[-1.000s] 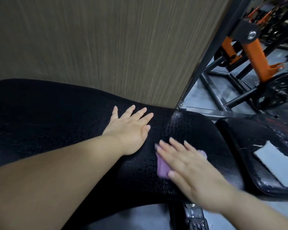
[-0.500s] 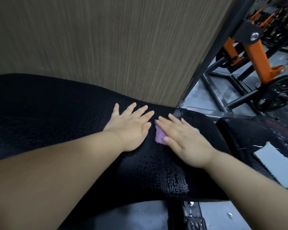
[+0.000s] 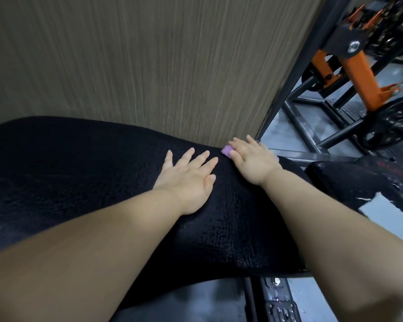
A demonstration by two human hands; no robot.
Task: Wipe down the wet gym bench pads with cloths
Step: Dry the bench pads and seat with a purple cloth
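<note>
Purple cloth [image 3: 227, 151]: soft and nubby with a frayed edge; it lies at the far edge of the large pad, under your right hand, with only a corner showing past your fingers [image 3: 236, 145].
Right hand [image 3: 251, 159]: your fingers lie nearly straight and close together, pressing the cloth flat on the pad.
Left hand [image 3: 189, 180]: palm down just beside the right; your fingers are spread wide on the bare pad and hold nothing.
Large pad [image 3: 79, 170]: black, broad and rounded; the pebbled skin glistens with droplets toward the near edge.
Seat pad [image 3: 358, 180]: black and smaller, to your right; wet and scuffed; the red writing on it is too blurred to read.
Grey cloth [image 3: 391, 210]: a flat, pale rectangle lying on the seat pad.
Wall panel [image 3: 149, 66]: matt brown with fine, straight wood grain, right behind the large pad.
Machine arm [image 3: 363, 73]: orange painted steel, square in section, on a black tube frame.
Weight plate [image 3: 386, 133]: a black disc; its marking is unreadable.
</note>
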